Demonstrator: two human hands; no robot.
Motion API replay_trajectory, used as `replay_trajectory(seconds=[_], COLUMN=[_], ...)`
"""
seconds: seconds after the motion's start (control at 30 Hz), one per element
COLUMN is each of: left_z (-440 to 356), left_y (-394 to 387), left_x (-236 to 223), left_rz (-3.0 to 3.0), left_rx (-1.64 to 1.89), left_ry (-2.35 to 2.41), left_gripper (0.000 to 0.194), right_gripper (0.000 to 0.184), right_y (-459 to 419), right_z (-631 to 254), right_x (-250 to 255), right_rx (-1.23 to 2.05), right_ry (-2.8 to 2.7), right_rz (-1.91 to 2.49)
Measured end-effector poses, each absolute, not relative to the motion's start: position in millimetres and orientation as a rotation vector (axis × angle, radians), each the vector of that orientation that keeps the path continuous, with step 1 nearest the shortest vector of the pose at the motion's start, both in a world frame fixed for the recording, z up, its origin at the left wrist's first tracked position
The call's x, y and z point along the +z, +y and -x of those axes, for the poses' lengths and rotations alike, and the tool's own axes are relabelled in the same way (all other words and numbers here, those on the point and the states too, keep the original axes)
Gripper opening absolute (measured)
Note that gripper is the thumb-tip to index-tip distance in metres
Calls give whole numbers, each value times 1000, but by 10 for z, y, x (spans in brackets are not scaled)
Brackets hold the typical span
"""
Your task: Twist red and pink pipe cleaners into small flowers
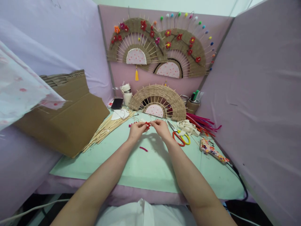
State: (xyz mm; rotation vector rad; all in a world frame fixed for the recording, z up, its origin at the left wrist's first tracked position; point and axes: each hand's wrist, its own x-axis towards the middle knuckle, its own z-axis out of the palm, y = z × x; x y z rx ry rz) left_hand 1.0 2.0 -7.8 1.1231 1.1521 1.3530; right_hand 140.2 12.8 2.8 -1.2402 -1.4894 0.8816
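Between my two hands, above the mint-green table cover (pixel 145 169), is a small red flower (pixel 148 125) that looks made of fuzzy pipe cleaner. My left hand (pixel 136 130) pinches it from the left. The fingers of my right hand (pixel 160 128) are closed at its right edge; whether they grip the flower or something tiny is too small to tell. A short magenta pipe cleaner piece (pixel 143 149) lies on the cover below my hands. Behind them stands a twine-wrapped fan (pixel 162 91) with a dotted fabric centre. Orange and yellow handled scissors (pixel 181 138) rest beside my right wrist.
A flowered glue gun (pixel 213 150) with a cord lies at right, near magenta pipe cleaners (pixel 199 121) and a cream ribbon bundle (pixel 188 127). Thin sticks (pixel 105 130) and large cardboard (pixel 68 119) are at left. A phone (pixel 117 103) and bottle (pixel 127 94) stand behind.
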Motion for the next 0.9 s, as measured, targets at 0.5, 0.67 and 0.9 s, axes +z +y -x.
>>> replay_trajectory(seconds=[0.5, 0.67, 0.9], left_z=[5, 74, 88], left_y=[14, 38, 63], left_x=[-77, -39, -118], left_rz=[-1174, -1233, -1510], left_rx=[1348, 1190, 1146], left_ry=[1064, 970, 1020], left_gripper=[23, 39, 23], right_gripper=[27, 31, 26], right_y=[155, 171, 131], right_z=[-1394, -1420, -1387], right_x=[-4, 17, 27], right_rx=[1003, 1094, 1051], right_ry=[-1387, -1241, -1296], right_rz=[1242, 1317, 1287])
